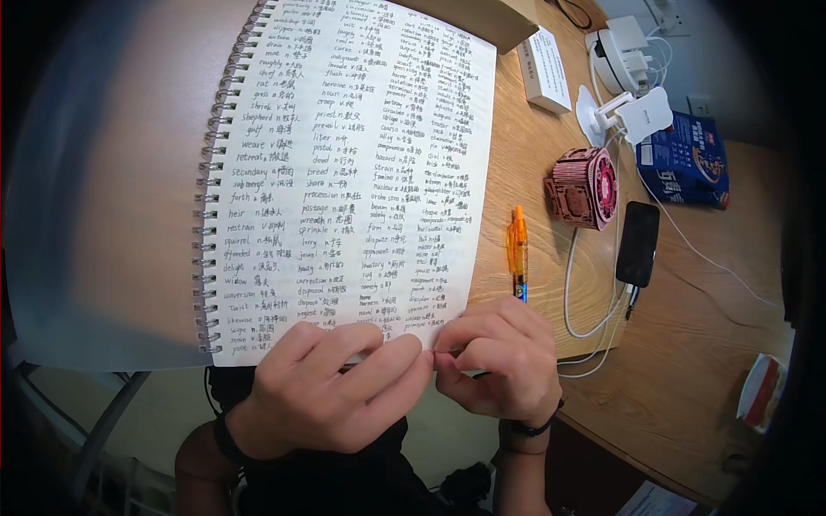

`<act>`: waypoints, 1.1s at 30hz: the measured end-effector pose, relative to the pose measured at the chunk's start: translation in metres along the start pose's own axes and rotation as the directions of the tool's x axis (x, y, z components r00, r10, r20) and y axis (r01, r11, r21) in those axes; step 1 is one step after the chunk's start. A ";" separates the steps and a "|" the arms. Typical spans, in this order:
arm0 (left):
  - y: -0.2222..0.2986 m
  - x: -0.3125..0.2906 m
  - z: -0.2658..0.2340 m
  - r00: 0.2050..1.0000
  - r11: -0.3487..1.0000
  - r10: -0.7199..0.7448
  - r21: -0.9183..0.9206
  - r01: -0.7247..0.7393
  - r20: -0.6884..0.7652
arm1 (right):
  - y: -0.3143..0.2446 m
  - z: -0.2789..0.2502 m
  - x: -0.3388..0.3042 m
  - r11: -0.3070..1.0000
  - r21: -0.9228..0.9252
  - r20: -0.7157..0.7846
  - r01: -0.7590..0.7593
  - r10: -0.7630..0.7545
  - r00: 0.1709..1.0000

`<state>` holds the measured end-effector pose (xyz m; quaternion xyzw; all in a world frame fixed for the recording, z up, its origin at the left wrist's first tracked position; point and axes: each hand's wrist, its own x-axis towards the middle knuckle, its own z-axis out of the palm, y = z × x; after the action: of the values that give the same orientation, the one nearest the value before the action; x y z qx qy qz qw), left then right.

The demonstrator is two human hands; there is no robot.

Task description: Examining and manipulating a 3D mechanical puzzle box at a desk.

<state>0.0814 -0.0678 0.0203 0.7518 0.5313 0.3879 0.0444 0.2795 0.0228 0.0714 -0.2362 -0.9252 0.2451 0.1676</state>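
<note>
A spiral-bound notebook (pixel 357 185) lies in front of me, its white page filled with columns of handwritten words. The metal coil runs down its left side. Along the page's lower edge, my left hand (pixel 331 391) rests with curled fingers that cover the bottom lines of writing. My right hand (pixel 508 357) is beside it at the page's lower right corner, thumb and fingertips pinched together. The fingertips of both hands nearly meet there, and whatever they pinch is too small or hidden to make out. Just beyond my right hand lies an orange pen (pixel 517 245).
On the wooden table to the right are a pink-and-black patterned box (pixel 582 187), a black phone (pixel 637 243), a white stand (pixel 644 114) and a blue packet (pixel 686 163). White cables (pixel 570 314) loop between them. A white carton (pixel 545 73) and a cardboard box (pixel 490 21) stand farther back.
</note>
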 end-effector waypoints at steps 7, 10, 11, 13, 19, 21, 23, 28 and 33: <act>-0.002 -0.001 0.001 1.000 1.000 0.019 -0.006 -0.019 -0.001 | 0.002 0.001 0.001 0.998 0.038 -0.029 -0.057 0.059 0.998; -0.002 -0.002 0.001 1.000 1.000 0.019 -0.015 -0.019 -0.005 | 0.003 0.001 0.001 0.993 0.086 -0.026 -0.078 0.080 0.996; -0.003 -0.002 0.001 1.000 1.000 0.020 -0.015 -0.020 -0.004 | 0.004 0.001 0.001 0.990 0.112 -0.022 -0.083 0.086 0.996; -0.005 0.000 0.000 0.999 0.998 0.054 -0.017 -0.054 -0.007 | 0.005 0.002 0.001 0.988 0.126 -0.026 -0.085 0.088 0.996; -0.001 0.000 0.001 1.000 1.000 0.017 -0.001 -0.017 0.001 | 0.005 0.002 -0.001 0.983 0.154 -0.041 -0.095 0.103 0.994; -0.001 -0.001 0.001 1.000 1.000 0.017 0.002 -0.017 0.001 | 0.006 0.004 -0.002 0.982 0.162 -0.044 -0.093 0.102 0.994; -0.001 -0.001 0.001 1.000 1.000 0.019 0.002 -0.019 0.000 | 0.006 0.005 -0.002 0.979 0.178 -0.065 -0.103 0.116 0.991; -0.001 -0.001 0.001 1.000 1.000 0.017 0.001 -0.017 -0.007 | 0.004 0.004 -0.002 0.978 0.179 -0.065 -0.111 0.124 0.990; 0.000 0.000 0.001 1.000 1.000 0.015 -0.005 -0.015 -0.002 | 0.005 0.005 -0.003 0.974 0.192 -0.075 -0.116 0.132 0.988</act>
<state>0.0823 -0.0679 0.0195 0.7553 0.5250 0.3901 0.0429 0.2818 0.0231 0.0645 -0.2871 -0.8733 0.3306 0.2136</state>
